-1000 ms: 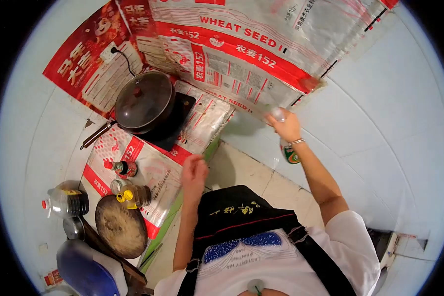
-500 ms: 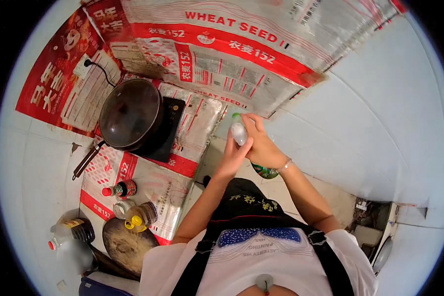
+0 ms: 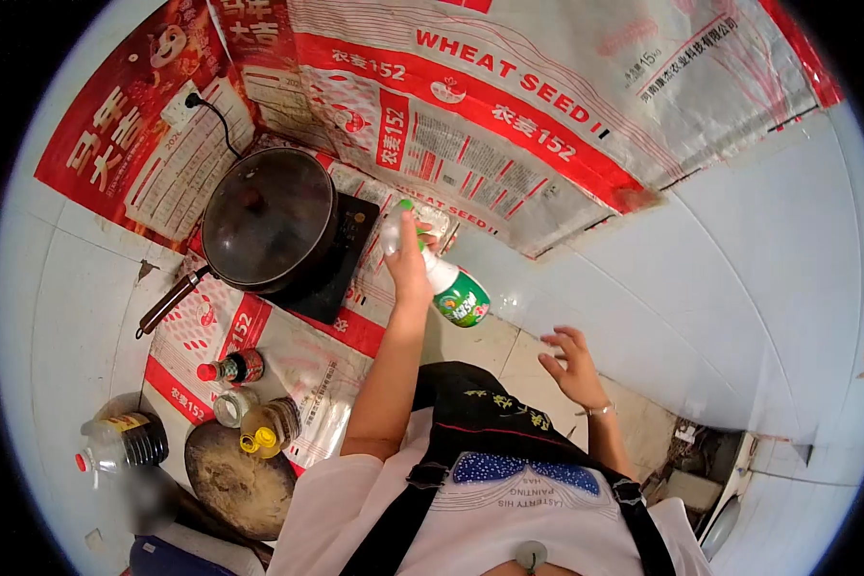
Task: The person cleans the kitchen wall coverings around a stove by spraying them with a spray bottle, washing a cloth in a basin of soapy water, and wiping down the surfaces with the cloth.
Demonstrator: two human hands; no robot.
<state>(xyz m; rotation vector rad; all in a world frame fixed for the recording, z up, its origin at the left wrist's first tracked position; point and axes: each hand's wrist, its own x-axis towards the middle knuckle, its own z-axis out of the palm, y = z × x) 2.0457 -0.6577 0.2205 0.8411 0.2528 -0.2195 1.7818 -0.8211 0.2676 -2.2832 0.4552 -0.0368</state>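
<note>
My left hand (image 3: 411,274) is wrapped round the neck of a green and white spray bottle (image 3: 462,297), just right of the black induction cooker (image 3: 346,230). The bottle tilts, its clear and green spray head (image 3: 398,221) pointing up and left and its labelled body hanging to the right. Whether a finger presses the trigger is hard to see. Off to the right, my right hand (image 3: 578,370) holds nothing, its fingers apart and slightly curled, with a bracelet at the wrist. A dark pan with a glass lid (image 3: 267,219) sits on the cooker, its handle pointing toward the lower left.
Left of my arm stand a red-capped sauce bottle (image 3: 235,367), a glass jar (image 3: 233,407) and a yellow-capped oil bottle (image 3: 272,427). A round wooden board (image 3: 235,485) lies below them, beside a large dark jug (image 3: 130,444). Printed seed sacking (image 3: 509,106) covers the wall.
My right hand has let go of the spray bottle and moved down and right. My left hand has carried the bottle left, closer to the cooker, and the view has shifted slightly.
</note>
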